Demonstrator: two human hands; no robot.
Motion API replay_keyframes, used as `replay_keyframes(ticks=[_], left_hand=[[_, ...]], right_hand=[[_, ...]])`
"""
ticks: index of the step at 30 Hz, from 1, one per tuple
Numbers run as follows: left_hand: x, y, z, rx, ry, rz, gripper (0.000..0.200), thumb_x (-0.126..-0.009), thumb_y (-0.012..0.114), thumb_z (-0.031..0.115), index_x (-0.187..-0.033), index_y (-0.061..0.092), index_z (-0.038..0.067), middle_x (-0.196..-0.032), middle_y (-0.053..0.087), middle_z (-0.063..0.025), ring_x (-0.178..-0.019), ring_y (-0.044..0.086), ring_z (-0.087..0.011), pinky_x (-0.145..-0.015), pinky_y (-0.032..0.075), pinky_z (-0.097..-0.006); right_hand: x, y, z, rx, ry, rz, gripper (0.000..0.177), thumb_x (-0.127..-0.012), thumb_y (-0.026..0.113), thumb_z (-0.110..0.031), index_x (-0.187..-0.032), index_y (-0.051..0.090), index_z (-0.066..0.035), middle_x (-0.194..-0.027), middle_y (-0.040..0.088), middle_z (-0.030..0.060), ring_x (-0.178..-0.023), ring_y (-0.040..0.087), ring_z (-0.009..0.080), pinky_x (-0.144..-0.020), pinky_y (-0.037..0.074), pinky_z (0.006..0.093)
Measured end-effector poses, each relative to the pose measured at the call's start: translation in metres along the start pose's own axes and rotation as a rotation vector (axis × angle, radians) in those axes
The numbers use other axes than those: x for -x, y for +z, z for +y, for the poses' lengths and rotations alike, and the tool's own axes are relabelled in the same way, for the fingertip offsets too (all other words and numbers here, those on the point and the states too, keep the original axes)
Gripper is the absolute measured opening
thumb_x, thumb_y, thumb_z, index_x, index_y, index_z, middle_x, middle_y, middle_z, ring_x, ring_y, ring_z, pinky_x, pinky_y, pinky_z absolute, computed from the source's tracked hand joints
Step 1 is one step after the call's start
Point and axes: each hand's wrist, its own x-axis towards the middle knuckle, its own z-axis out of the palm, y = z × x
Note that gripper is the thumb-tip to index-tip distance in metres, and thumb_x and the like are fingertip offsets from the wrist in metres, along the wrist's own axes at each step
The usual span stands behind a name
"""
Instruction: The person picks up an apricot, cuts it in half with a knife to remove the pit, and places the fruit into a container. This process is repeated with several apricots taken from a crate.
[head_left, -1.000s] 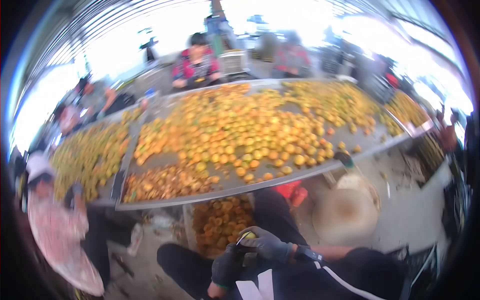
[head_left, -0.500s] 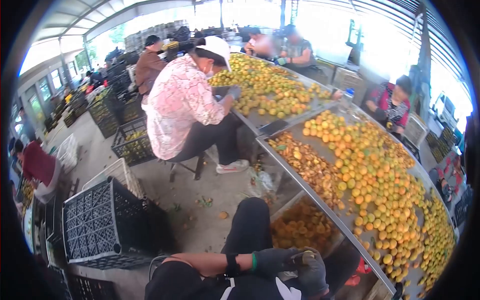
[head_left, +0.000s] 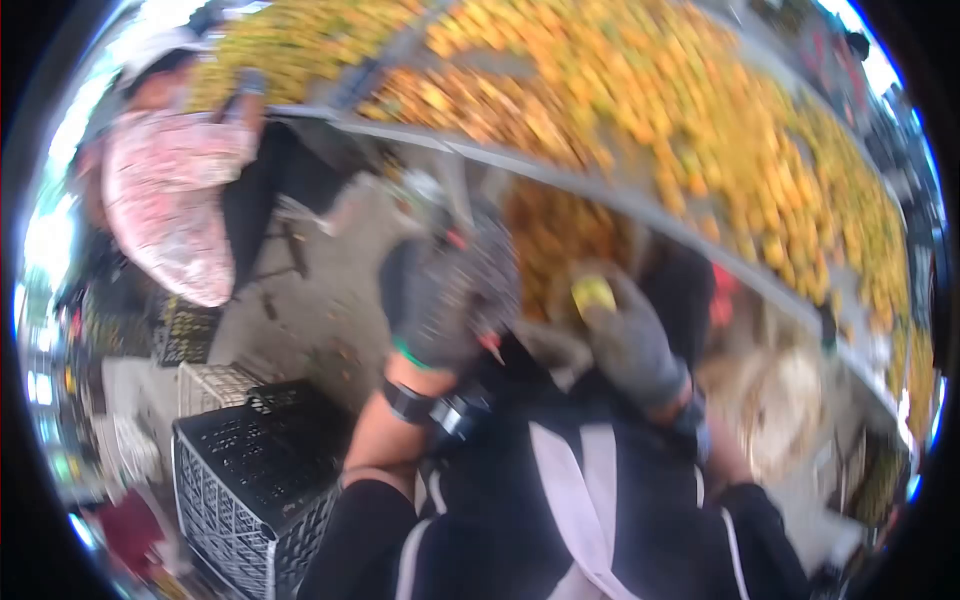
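Note:
My right hand (head_left: 635, 340), in a grey glove, is closed on a small yellow fruit (head_left: 593, 295), apparently an apricot, held in front of my lap. To its left, my left hand (head_left: 455, 295) is raised, in a grey glove with a green cuff, and smeared by motion. Its fingers look curled, and small red bits show at its edges; what it holds I cannot make out. Beyond both hands, a metal-edged sorting table (head_left: 560, 175) carries many yellow-orange apricots (head_left: 720, 140) and a patch of split, browner ones (head_left: 480, 100).
A container of orange-brown fruit pieces (head_left: 560, 235) sits below the table edge. A black plastic crate (head_left: 240, 500) stands to my left, with a white crate (head_left: 210, 388) behind it. A person in a pink patterned shirt (head_left: 170, 200) sits at the table's left.
My view has tipped downward. My hands, together at my lap before, are now apart; the left is raised, and the yellow fruit shows in my right.

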Motion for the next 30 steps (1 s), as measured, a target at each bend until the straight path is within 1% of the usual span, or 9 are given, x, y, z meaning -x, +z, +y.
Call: replay_keyframes(ticks=[1, 3, 4, 6, 11, 14, 17, 25, 30], left_hand=[[0.007, 0.001, -0.005, 0.042, -0.117, 0.021, 0.027, -0.092, 0.057, 0.004, -0.118, 0.051, 0.007, -0.077, 0.056, -0.0017, -0.058, 0.055, -0.0109, -0.050, 0.045, -0.0233], [-0.002, 0.005, -0.010, -0.081, 0.083, -0.093, 0.017, -0.093, 0.057, 0.006, -0.110, 0.055, 0.005, -0.067, 0.054, -0.0009, -0.050, 0.050, -0.0085, -0.041, 0.038, -0.0214], [0.000, 0.006, -0.018, -0.059, 0.028, -0.096, 0.017, -0.093, 0.057, 0.006, -0.110, 0.055, 0.005, -0.067, 0.054, -0.0009, -0.050, 0.050, -0.0085, -0.041, 0.038, -0.0214], [0.006, 0.003, -0.030, -0.492, 0.182, 0.018, 0.016, -0.092, 0.061, 0.005, -0.107, 0.056, 0.005, -0.070, 0.056, 0.0000, -0.051, 0.049, -0.0064, -0.044, 0.039, -0.0192], [0.028, -0.019, -0.043, -0.936, 0.107, -0.030, 0.022, -0.089, 0.067, 0.008, -0.109, 0.057, 0.006, -0.078, 0.060, -0.0023, -0.054, 0.053, -0.0071, -0.048, 0.042, -0.0214], [0.028, -0.036, -0.051, -1.378, 0.415, -0.237, 0.031, -0.085, 0.071, 0.014, -0.111, 0.057, 0.004, -0.085, 0.066, -0.0147, -0.068, 0.067, -0.0278, -0.062, 0.052, -0.0353], [0.033, -0.033, -0.053, -1.482, 0.292, -0.258, 0.033, -0.083, 0.072, 0.016, -0.111, 0.059, 0.005, -0.086, 0.066, -0.0160, -0.076, 0.066, -0.0339, -0.066, 0.052, -0.0382], [0.034, -0.037, -0.063, -1.588, 0.349, -0.391, 0.035, -0.083, 0.071, 0.016, -0.113, 0.060, 0.005, -0.088, 0.067, -0.0161, -0.078, 0.067, -0.0336, -0.067, 0.053, -0.0379], [0.032, -0.034, -0.069, -1.496, 0.437, -0.275, 0.031, -0.084, 0.071, 0.013, -0.112, 0.059, 0.004, -0.085, 0.066, -0.0144, -0.075, 0.068, -0.0297, -0.066, 0.053, -0.0358]], right_hand=[[0.007, 0.001, -0.003, 0.006, -0.043, -0.002, 0.036, -0.089, 0.063, -0.005, -0.124, 0.050, -0.004, -0.114, 0.057, 0.0069, -0.099, 0.059, 0.0159, -0.083, 0.051, 0.0279], [0.015, 0.002, -0.014, 0.123, -0.094, 0.004, 0.038, -0.089, 0.063, -0.002, -0.124, 0.050, -0.003, -0.114, 0.058, 0.0066, -0.101, 0.059, 0.0150, -0.086, 0.050, 0.0266], [0.018, 0.001, -0.016, 0.121, -0.087, 0.063, 0.038, -0.089, 0.063, -0.002, -0.124, 0.050, -0.003, -0.114, 0.058, 0.0066, -0.101, 0.059, 0.0150, -0.086, 0.050, 0.0266], [0.021, -0.001, -0.019, 0.211, -0.138, 0.070, 0.040, -0.088, 0.065, -0.001, -0.125, 0.049, -0.003, -0.114, 0.057, 0.0060, -0.101, 0.060, 0.0137, -0.088, 0.049, 0.0254], [0.026, -0.008, -0.011, 0.351, -0.177, 0.076, 0.042, -0.087, 0.070, -0.006, -0.124, 0.050, -0.004, -0.113, 0.058, 0.0048, -0.103, 0.057, 0.0102, -0.089, 0.048, 0.0234], [0.025, -0.011, -0.006, 0.535, -0.244, 0.052, 0.043, -0.087, 0.071, -0.009, -0.123, 0.050, -0.004, -0.112, 0.058, 0.0046, -0.103, 0.056, 0.0099, -0.089, 0.048, 0.0240], [0.024, -0.012, -0.004, 0.617, -0.237, 0.002, 0.043, -0.086, 0.073, -0.012, -0.123, 0.050, -0.005, -0.111, 0.058, 0.0043, -0.104, 0.055, 0.0111, -0.091, 0.047, 0.0259], [0.027, -0.009, 0.007, 0.387, -0.085, -0.035, 0.041, -0.086, 0.073, -0.011, -0.120, 0.051, -0.007, -0.103, 0.059, 0.0020, -0.069, 0.052, 0.0018, -0.056, 0.043, 0.0146], [0.025, -0.010, 0.009, 0.512, -0.098, 0.018, 0.040, -0.085, 0.073, -0.009, -0.120, 0.052, -0.006, -0.099, 0.059, 0.0013, -0.072, 0.054, 0.0023, -0.060, 0.045, 0.0155]])
